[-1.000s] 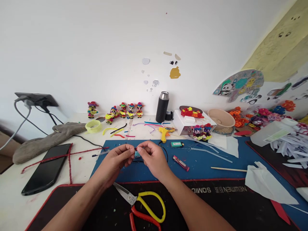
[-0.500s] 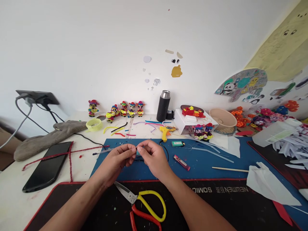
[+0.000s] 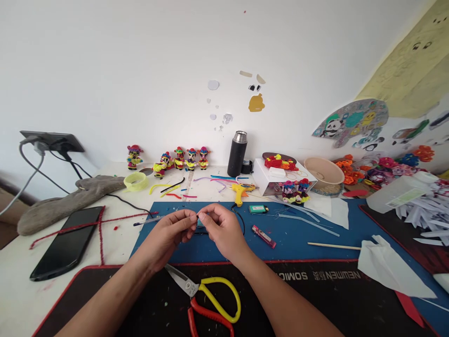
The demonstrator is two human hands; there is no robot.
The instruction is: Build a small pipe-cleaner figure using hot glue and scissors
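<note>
Both hands (image 3: pixel 178 228) (image 3: pixel 223 231) pinch a dark piece (image 3: pixel 197 216) (axis unclear).

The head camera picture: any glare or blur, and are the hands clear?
Head view: soft light, a small highlight atop the flask; no harsh glare on the phone; scissors fairly sharp; wide-angle stretch toward the edges; left hand and right hand clear, but the small dark piece between them is too tiny to identify.

Bare blue mat (image 3: pixel 292 244) gives a hand passage between the pink lighter (image 3: pixel 264 236) and the wooden stick (image 3: pixel 333 245). On the near side, the scissors (image 3: pixel 191 290) (handles spread apart) bar the way; beyond the right hand (image 3: pixel 223 231) lies the yellow glue gun (image 3: pixel 239 194).
</note>
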